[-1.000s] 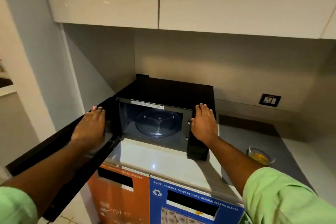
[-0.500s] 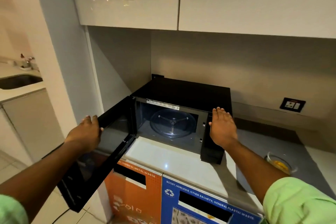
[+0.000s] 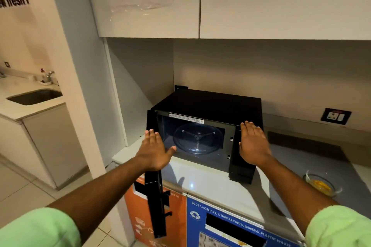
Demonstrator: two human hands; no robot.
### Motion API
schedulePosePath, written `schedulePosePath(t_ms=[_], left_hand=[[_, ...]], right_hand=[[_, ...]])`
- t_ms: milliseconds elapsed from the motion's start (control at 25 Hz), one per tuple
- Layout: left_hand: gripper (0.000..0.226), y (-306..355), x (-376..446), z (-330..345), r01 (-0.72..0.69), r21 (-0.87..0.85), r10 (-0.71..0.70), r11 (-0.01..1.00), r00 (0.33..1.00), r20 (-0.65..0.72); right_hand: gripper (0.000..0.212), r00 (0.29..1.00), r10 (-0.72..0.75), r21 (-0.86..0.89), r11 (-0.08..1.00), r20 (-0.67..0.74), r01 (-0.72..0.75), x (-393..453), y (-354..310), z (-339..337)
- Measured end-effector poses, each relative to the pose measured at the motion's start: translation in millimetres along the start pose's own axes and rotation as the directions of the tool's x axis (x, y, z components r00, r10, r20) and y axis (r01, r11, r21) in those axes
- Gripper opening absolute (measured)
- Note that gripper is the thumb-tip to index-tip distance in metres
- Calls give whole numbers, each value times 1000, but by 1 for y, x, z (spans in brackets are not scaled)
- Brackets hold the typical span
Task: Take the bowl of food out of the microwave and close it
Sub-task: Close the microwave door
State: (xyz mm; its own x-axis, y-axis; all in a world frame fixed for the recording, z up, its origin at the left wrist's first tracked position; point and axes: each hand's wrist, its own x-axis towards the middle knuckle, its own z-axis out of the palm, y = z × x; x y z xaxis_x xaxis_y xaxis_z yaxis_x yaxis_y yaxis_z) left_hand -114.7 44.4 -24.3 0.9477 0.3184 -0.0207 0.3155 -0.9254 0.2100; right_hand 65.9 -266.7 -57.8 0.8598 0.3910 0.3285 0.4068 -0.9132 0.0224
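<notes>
With fingers spread flat, left hand (image 3: 154, 151) pressed against the outer face of the microwave door (image 3: 155, 190), gripping nothing. Right hand (image 3: 253, 144) also flat and wide, palm on the control panel side of the microwave (image 3: 208, 104). Door sticking out edge-on, cavity lit, just the bare turntable (image 3: 197, 138) inside. Bowl of food (image 3: 322, 185) sitting on the counter (image 3: 204, 180) well off to the right.

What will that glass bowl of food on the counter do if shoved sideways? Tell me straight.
The glass bowl would probably slide rather than tip: it looks low and wide, and the counter looks smooth and glossy. Being glass, it is likely rigid, fairly heavy for its size and breakable. It sits near the counter's front edge, so a hard shove toward that edge could drop it.
</notes>
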Motion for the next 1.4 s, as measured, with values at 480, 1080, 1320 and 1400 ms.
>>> schedulePosePath(t_ms=[480, 1080, 1320, 1400], left_hand=[[67, 105, 59, 30, -554, -73, 536, 829, 825, -179], [65, 160, 139, 43, -564, 56, 564, 824, 806, -177], [63, 170, 146, 47, -527, 70, 530, 847, 824, -201], [63, 171, 147, 48, -509, 92, 517, 856, 832, -203]], right_hand=[[97, 998, -59, 247, 967, 15, 54, 2, 16, -3], [74, 968, 113, 165, 983, -225, -77, 8, 3, 6], [59, 953, 142, 76, 989, -267, -126, 17, -5, 5], [57, 957, 133, 50, 991, -260, -124, 18, -7, 3]])
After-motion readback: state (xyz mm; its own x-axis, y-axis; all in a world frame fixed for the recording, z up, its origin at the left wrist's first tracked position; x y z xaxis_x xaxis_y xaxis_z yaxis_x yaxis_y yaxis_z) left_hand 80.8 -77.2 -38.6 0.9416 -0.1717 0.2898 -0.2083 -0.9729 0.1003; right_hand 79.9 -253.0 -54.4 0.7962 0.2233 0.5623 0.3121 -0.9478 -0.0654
